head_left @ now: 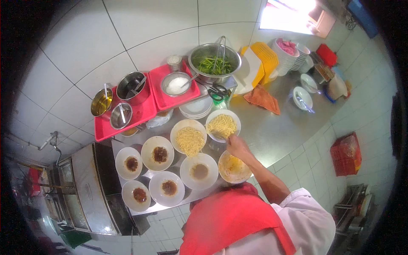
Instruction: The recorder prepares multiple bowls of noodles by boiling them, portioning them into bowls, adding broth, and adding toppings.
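Note:
My right hand (238,147) is at the near rim of a white bowl of yellow noodles (221,125), its fingers bent. Whether they grip the rim, noodles or a utensil cannot be made out. My left hand is out of view. Left of that bowl, a second bowl holds noodles (190,140), some trailing over its near edge. Just below it stands a bowl with thin brown liquid (200,171). Under my right forearm sits a bowl smeared with orange-brown sauce (235,167). Several bowls with dark brown sauce (160,154) stand to the left.
Along the wall, red trays (146,110) carry metal pots and a bowl of white granules (178,85). A steel bowl of greens (215,63) with tongs, black-handled scissors (218,92), stacked plates (196,106), an orange cloth (263,99) and stacked bowls (284,57) stand farther right on the steel table (274,137).

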The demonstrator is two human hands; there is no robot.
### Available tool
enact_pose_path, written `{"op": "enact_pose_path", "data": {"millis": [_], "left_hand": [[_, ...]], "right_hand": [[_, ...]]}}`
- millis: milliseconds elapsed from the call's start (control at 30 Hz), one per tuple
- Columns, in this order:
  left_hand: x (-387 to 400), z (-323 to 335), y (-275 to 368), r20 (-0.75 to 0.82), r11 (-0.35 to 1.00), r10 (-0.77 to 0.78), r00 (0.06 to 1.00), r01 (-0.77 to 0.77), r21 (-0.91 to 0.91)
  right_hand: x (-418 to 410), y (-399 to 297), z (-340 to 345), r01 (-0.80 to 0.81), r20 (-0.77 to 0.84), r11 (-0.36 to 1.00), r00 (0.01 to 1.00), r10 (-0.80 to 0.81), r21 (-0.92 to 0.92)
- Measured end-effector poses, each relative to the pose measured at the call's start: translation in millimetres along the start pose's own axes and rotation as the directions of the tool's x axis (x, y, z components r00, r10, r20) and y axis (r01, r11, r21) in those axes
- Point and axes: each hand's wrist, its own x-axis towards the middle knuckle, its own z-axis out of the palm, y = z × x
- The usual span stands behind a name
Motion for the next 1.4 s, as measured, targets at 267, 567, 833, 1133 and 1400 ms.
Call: {"op": "enact_pose_path", "data": {"millis": [267, 567, 833, 1133, 1400], "left_hand": [[-22, 43, 39, 0.047, 0.962, 0.079, 0.996, -0.088, 0.26], [-29, 48, 43, 0.075, 0.848, 0.126, 0.989, -0.147, 0.51], [-17, 43, 37, 0.148, 0.678, 0.136, 0.98, -0.201, 0.707], [-21, 55, 42, 0.206, 0.451, 0.139, 0.969, -0.247, 0.857], [-21, 67, 38, 0.245, 0.253, 0.136, 0.96, -0.273, 0.928]], "right_hand": [[27, 37, 24, -0.093, 0.1, 0.728, 0.994, 0.033, 0.68], [6, 45, -83, 0.114, -0.04, 0.903, 0.994, -0.106, 0.415], [11, 49, -109, 0.057, -0.102, 0.906, 0.989, -0.109, -0.42], [26, 21, -119, 0.212, -0.044, 0.819, 0.96, -0.277, -0.533], [58, 60, -77, 0.224, -0.123, 0.923, 0.954, -0.273, -0.312]]}}
